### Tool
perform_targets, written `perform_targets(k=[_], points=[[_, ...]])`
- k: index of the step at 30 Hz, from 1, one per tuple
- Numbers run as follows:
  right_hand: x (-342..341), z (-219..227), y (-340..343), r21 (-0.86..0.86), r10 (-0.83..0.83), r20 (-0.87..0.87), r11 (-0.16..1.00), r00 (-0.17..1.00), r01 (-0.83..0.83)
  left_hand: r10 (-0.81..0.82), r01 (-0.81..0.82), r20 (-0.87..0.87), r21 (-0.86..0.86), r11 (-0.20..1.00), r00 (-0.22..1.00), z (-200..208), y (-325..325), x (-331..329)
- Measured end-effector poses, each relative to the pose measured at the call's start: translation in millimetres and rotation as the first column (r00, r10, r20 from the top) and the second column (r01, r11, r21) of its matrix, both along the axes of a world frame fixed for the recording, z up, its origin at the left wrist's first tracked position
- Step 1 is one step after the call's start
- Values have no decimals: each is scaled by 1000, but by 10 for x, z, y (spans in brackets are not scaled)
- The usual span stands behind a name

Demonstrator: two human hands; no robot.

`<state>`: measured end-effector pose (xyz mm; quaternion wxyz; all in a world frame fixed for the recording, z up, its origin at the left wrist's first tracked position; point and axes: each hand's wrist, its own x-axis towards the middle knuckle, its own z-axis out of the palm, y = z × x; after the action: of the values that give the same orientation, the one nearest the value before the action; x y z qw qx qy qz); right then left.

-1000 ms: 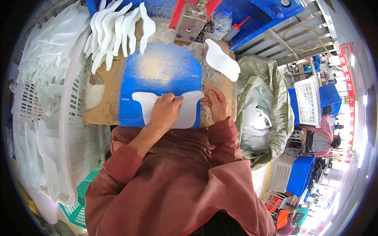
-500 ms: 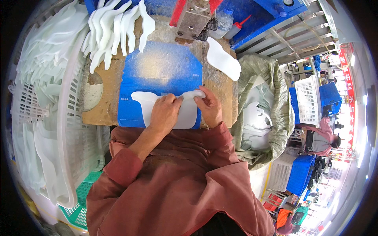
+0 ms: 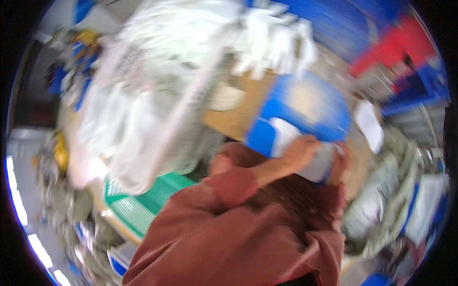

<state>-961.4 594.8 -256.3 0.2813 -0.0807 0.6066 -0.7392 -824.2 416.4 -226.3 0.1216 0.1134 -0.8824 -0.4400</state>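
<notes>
The whole view is smeared by motion. A white, smooth, curved flat piece [image 3: 317,168] lies at the near edge of a blue sheet [image 3: 329,107] on the bench. My left hand [image 3: 303,149] is closed over the piece's upper middle, knuckles up. At the right end of the same piece, my right hand [image 3: 339,163] grips its edge, with the fingers partly blurred. Another white piece [image 3: 369,125] of similar kind rests on the bench, right of the blue sheet.
A large white crate [image 3: 188,112] full of similar white pieces stands at left, above a green basket [image 3: 143,200]. More white pieces [image 3: 281,45] lie at the bench's far left. An olive sack [image 3: 403,190] holding white pieces is at right; a red and grey machine part [image 3: 381,78] stands behind.
My view has swung left, so the bench and hands now appear further right and the picture is blurred. Both hands stay on the white piece.
</notes>
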Motion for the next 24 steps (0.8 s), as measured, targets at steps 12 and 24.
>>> perform_targets(k=[12,24], points=[[535,1559,89,60,117,-639,993,761,-103,-154,30,-279,-403,915,948,1237,-463,840],[1270,1926,-734,-97,431,-528,825,732,-556,-14,51,85,-454,890,996,2306,-1093,2465]])
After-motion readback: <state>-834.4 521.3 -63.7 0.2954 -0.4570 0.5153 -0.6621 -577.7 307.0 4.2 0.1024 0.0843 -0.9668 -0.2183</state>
